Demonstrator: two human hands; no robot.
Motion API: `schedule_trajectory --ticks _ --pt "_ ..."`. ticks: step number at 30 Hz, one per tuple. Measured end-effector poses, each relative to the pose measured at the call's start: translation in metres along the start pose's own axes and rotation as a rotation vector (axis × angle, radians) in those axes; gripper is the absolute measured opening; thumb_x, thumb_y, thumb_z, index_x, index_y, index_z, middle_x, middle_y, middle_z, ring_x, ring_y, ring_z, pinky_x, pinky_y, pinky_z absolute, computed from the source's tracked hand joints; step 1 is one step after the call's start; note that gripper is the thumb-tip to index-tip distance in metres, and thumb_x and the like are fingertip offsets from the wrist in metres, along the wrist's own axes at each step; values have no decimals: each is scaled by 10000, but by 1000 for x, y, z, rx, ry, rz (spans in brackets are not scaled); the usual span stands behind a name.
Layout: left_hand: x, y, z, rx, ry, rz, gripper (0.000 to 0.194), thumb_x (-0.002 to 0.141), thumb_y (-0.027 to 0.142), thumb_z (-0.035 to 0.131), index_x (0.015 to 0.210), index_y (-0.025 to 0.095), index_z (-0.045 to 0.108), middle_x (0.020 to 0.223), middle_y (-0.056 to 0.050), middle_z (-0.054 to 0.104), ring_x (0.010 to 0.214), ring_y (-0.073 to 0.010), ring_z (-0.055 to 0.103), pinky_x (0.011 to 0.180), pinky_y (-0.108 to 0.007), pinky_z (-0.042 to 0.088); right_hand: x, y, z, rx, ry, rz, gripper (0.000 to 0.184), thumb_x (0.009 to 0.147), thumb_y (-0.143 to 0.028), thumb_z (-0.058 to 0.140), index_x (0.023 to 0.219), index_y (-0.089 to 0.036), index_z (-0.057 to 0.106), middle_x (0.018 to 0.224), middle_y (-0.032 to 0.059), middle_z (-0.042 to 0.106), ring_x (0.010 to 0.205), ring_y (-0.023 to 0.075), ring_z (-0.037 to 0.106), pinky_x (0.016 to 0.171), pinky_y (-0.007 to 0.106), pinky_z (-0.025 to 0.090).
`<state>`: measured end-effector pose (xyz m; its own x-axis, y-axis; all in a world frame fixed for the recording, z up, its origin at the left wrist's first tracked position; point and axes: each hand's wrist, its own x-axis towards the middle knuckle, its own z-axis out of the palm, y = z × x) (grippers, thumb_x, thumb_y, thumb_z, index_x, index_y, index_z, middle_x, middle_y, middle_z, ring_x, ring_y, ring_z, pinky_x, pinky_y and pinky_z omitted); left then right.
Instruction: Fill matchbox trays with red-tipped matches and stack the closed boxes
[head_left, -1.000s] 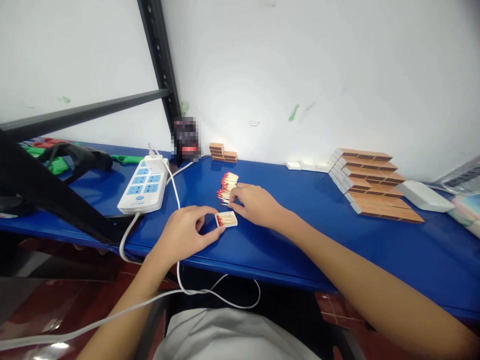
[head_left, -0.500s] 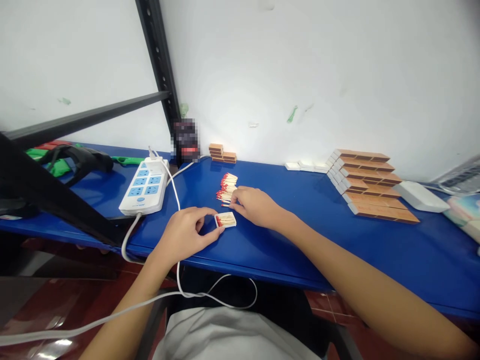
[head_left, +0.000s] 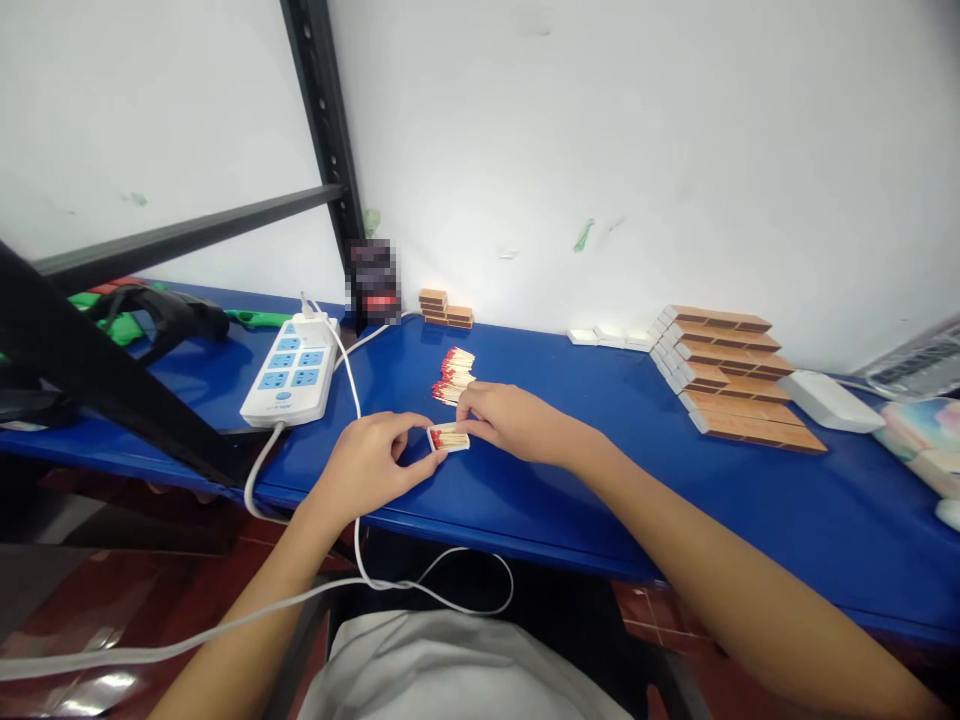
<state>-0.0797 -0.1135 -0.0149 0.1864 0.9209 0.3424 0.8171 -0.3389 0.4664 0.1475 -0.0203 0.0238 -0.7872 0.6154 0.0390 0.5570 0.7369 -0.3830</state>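
Observation:
A small white matchbox tray (head_left: 448, 438) with red-tipped matches in it lies on the blue table (head_left: 750, 490). My left hand (head_left: 371, 462) pinches the tray's left end between thumb and fingers. My right hand (head_left: 504, 420) is closed over the tray's far right corner, fingertips pinched as if on a match, which I cannot make out. Just behind lies a loose pile of red-tipped matches (head_left: 454, 375).
A white power strip (head_left: 289, 369) with its cable lies at the left. Stacked brown matchbox sleeves (head_left: 739, 375) stand at the right, white trays (head_left: 611, 336) and a few more sleeves (head_left: 445, 308) by the wall. A black metal rack frame (head_left: 90, 360) crosses the left side.
My right hand has drawn back from the match pile to the tray. The left hand has kept its hold on the tray.

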Motion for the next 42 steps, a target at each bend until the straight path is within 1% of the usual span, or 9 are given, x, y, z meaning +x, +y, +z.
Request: schedule_trajectory --ticks 4,7,11,14,18,25,30,37,42 --pt "0 0 0 -10 -9 0 292 907 484 747 1071 245 785 615 63 500 580 -123 501 621 -271 372 1 0 0 27 9 -49 91 1041 -215 639 980 -173 692 1000 66 712 916 186 600 782 292 380" --pt "0 1 0 3 -2 7 284 909 469 747 1076 243 787 623 59 518 580 -123 506 620 -269 374 1 5 -1 93 22 -93 85 1017 -196 660 950 -170 706 885 27 671 820 155 553 742 280 366" --pt "0 0 0 28 14 23 305 912 483 746 1091 238 784 611 59 511 579 -128 512 611 -270 363 1 13 0 256 28 -101 148 1003 -286 668 914 -183 727 752 -24 586 687 126 484 653 263 344" --pt "-1 0 0 34 14 22 311 919 495 738 1083 235 782 607 59 510 576 -129 513 613 -270 366 4 22 4 271 134 -27 185 1009 -316 640 919 -187 739 717 -30 578 651 122 476 641 262 345" --pt "-1 0 1 34 11 24 314 917 499 740 1079 233 779 613 60 516 571 -126 512 618 -266 379 10 31 12 98 287 79 130 952 -231 699 837 -178 733 752 -11 605 681 124 504 674 273 343" --pt "-1 1 0 38 8 32 318 933 507 719 1074 228 779 599 66 495 551 -117 486 607 -264 367 15 27 23 24 235 72 154 999 -224 670 856 -166 670 852 14 627 766 131 520 709 269 338" --pt "-1 0 0 38 4 32 305 921 494 735 1074 234 783 613 64 506 558 -116 488 613 -260 372 17 26 27 35 266 26 109 1007 -227 664 912 -173 666 881 11 629 792 133 521 719 262 336" --pt "-1 0 1 44 4 32 318 923 497 732 1088 231 784 610 64 503 557 -117 491 615 -260 379 20 20 30 25 282 50 174 1020 -234 649 856 -173 649 880 19 645 747 128 514 686 266 320" --pt "0 0 0 38 6 30 330 930 510 722 1095 231 782 606 63 512 553 -119 492 614 -260 380 21 20 26 -9 230 75 145 1040 -218 622 907 -175 658 976 55 688 820 150 567 716 270 350"
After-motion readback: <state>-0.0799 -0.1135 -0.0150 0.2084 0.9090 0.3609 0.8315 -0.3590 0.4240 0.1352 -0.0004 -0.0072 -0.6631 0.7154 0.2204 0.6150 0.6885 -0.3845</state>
